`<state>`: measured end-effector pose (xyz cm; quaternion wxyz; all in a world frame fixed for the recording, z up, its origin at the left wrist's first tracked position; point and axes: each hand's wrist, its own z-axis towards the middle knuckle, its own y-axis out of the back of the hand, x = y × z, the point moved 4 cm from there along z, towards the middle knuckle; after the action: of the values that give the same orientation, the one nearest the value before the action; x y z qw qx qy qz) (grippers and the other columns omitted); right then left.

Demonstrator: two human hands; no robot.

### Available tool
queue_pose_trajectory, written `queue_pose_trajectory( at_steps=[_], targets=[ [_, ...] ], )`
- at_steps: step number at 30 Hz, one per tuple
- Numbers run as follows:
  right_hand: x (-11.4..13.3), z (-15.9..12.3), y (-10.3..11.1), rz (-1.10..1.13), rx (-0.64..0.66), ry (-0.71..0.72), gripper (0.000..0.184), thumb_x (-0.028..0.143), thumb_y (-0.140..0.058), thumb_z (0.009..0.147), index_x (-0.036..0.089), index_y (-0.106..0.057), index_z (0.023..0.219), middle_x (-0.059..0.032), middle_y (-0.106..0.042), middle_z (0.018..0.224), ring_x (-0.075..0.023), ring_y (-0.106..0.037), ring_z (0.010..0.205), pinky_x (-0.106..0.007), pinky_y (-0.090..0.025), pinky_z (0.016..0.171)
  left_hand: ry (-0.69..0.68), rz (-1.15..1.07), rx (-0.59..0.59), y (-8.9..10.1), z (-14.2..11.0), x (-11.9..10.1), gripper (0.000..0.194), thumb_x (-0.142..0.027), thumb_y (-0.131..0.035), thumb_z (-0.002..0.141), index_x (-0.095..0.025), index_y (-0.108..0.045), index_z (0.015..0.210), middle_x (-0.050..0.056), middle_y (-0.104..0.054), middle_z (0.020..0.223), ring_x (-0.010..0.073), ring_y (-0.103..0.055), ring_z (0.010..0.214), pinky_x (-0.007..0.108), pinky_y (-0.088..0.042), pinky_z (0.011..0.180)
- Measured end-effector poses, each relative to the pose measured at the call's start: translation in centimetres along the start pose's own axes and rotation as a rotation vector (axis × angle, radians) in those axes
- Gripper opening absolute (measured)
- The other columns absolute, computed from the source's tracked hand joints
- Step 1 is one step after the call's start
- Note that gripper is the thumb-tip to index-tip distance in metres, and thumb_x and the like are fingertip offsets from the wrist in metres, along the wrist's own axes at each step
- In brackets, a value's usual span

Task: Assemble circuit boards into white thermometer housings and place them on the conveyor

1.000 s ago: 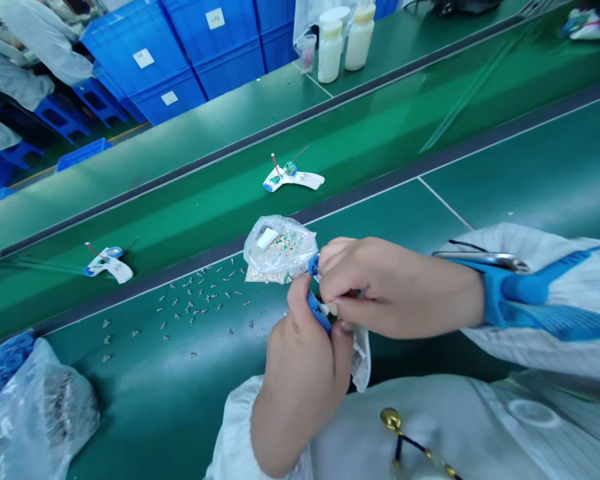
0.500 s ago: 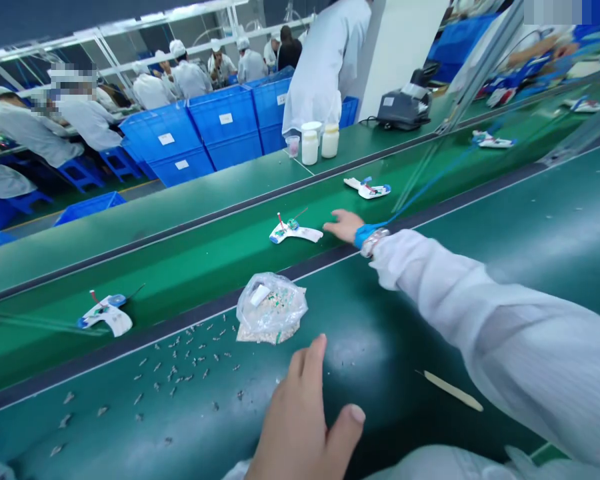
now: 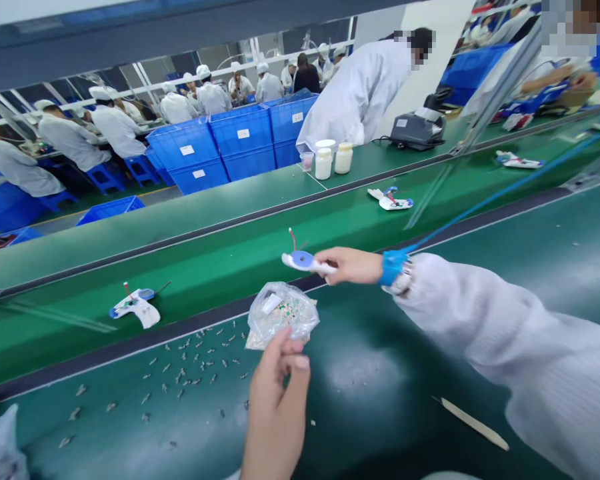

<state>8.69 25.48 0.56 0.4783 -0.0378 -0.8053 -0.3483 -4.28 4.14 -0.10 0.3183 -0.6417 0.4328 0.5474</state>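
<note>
The white plastic shell with a blue round disc (image 3: 296, 259) is held up by the right hand (image 3: 347, 265) over the near edge of the green conveyor belt (image 3: 220, 257). Its narrow end is pinched between thumb and fingers; the disc end is pointed away from the wrist, so that the long axis is set crosswise, roughly in line with the right forearm. A thin red lead (image 3: 293, 239) is seen upright above it. By the left hand (image 3: 279, 403) nothing is seen to be held: the fingers are half curled, with a gap left to the thumb. From this hand the shell is found farther forward and slightly to the right, well apart, beyond the clear plastic bag of small pale pieces (image 3: 283, 317). The left fingertips are overlapped with the bag's near edge in view; whether it is touched cannot be told.
</note>
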Motion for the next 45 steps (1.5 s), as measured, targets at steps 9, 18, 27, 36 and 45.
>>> queue_pose_trajectory(
  at_steps=[9, 18, 27, 36, 45],
  targets=[
    [4.5, -8.1, -11.1, 1.138, 0.707, 0.255, 0.045, 0.048, -0.066, 0.079, 0.008, -0.059, 0.099, -0.004, -0.062, 0.07, -0.0086, -0.057, 0.053, -0.02, -0.045, 0.049, 0.159, -0.484, -0.032, -1.4, -2.0, -0.6, 0.055, -0.056, -0.068, 0.075, -0.022, -0.063, 0.118, 0.01, -0.067, 0.116, 0.0319, -0.05, 0.124, 0.041, -0.041, 0.1],
    [6.0, -7.6, -12.7, 1.386, 0.631, 0.389, 0.032, 0.045, -0.062, 0.083, 0.014, -0.058, 0.092, 0.0005, -0.06, 0.056, -0.0087, -0.05, 0.038, -0.018, -0.041, 0.035, 0.164, -0.645, -0.104, -1.4, -0.7, -1.4, 0.058, -0.05, -0.084, 0.054, -0.022, -0.063, 0.1, 0.003, -0.071, 0.091, 0.0197, -0.066, 0.09, 0.03, -0.049, 0.082],
    [5.2, -7.2, -13.2, 1.243, 0.541, 0.352, 0.038, 0.049, -0.068, 0.079, 0.014, -0.055, 0.085, 0.0003, -0.059, 0.054, -0.0088, -0.053, 0.041, -0.018, -0.043, 0.041, 0.222, -0.655, -0.021, -2.3, 0.0, -0.6, 0.053, -0.048, -0.085, 0.054, -0.016, -0.061, 0.089, -0.009, -0.05, 0.052, 0.0064, -0.047, 0.049, 0.019, -0.042, 0.056],
    [5.2, -7.1, -12.9, 1.165, 0.56, 0.404, 0.038, 0.049, -0.067, 0.079, 0.013, -0.054, 0.08, 0.0014, -0.056, 0.055, -0.007, -0.052, 0.044, -0.017, -0.039, 0.045, 0.21, -0.696, 0.134, -3.1, -0.1, -0.5, 0.038, -0.049, -0.082, 0.059, -0.016, -0.064, 0.063, -0.008, -0.044, 0.04, 0.007, -0.045, 0.038, 0.019, -0.04, 0.043],
    [5.2, -7.2, -15.2, 1.219, 0.69, 0.403, 0.041, 0.052, -0.069, 0.075, 0.015, -0.052, 0.079, -0.0009, -0.059, 0.06, -0.0095, -0.056, 0.047, -0.02, -0.043, 0.047, 0.108, -0.774, -0.059, -2.0, 0.0, -0.4, 0.046, -0.062, -0.069, 0.07, -0.019, -0.065, 0.088, 0.003, -0.073, 0.078, 0.0186, -0.07, 0.067, 0.026, -0.053, 0.059]
  ],
)
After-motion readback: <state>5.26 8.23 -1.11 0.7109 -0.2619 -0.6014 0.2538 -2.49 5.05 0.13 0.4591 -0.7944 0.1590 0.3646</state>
